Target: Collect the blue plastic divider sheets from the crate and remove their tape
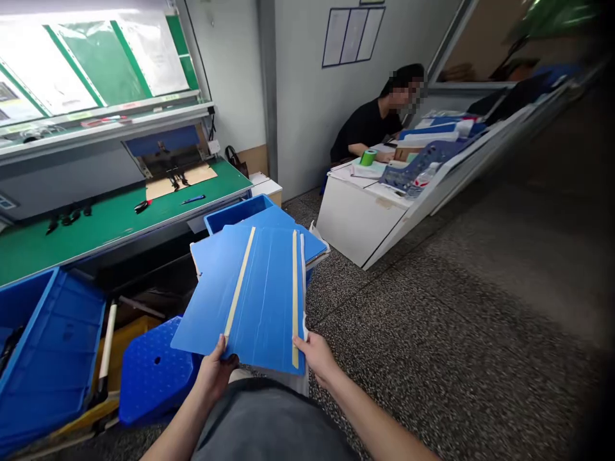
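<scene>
A flat blue plastic sheet (266,288) with two cream tape strips is held in front of my body. My left hand (214,371) grips its near edge, thumb on top by one strip and fingers underneath. At the near right corner my right hand (317,358) pinches it, thumb over the other strip. White layers show along its right edge. Beyond and partly under it lie other blue sheets (216,246), over a blue crate (240,214).
A green workbench (110,230) with a blue cutter (193,200) runs along the left. A blue stool (154,371) and a large blue bin (52,346) stand at lower left. A person in black (365,128) sits at a white desk (360,224), right. Speckled floor (432,346) extends rightward.
</scene>
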### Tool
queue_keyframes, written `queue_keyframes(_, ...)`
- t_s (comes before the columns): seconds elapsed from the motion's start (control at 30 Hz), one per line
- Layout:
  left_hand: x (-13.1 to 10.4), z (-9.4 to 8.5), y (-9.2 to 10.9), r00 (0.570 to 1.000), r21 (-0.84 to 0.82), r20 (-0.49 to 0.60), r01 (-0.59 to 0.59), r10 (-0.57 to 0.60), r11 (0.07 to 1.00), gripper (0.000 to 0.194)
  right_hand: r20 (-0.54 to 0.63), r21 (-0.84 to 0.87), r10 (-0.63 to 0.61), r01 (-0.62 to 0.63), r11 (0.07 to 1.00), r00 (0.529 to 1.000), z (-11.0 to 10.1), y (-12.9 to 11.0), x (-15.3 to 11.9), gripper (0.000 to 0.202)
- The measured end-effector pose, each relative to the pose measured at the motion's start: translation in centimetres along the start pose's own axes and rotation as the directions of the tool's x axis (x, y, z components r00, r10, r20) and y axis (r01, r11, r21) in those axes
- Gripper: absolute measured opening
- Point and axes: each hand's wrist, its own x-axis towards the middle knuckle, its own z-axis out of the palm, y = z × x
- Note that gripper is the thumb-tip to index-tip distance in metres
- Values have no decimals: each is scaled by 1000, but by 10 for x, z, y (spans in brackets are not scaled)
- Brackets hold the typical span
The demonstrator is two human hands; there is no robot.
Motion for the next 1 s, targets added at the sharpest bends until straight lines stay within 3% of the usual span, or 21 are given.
queue_keyframes(0.2,2,0,-5,991,63,-103,-74,80,995,48,123,-16,-18,20,1000,992,-4,5,-4,51)
queue_keyframes(0.33,4,0,-2,989,93,-109,-93,103,991,45,35,-124,-87,90,988,996,-12,9,-2,54)
queue_keyframes(0.47,2,-4,3,994,75,-74,-70,76,995,41,-84,-340,-263,220,914,961,-20,2,1,62)
queue_keyframes(0.63,-8,-10,9,999,47,21,40,-41,998,47,8,-563,-447,374,737,894,-19,-12,-14,53)
queue_keyframes(0.77,-19,-13,14,984,37,140,105,-110,994,54,239,-822,-524,458,339,818,-14,-14,-29,42)
queue_keyframes(0.83,-26,-14,17,973,44,191,126,-133,991,56,323,-851,-522,484,205,789,-5,-17,-34,33)
queue_keyframes(1.0,-40,-18,23,934,147,328,97,-140,984,57,525,-727,-480,663,176,703,52,-41,-40,15)
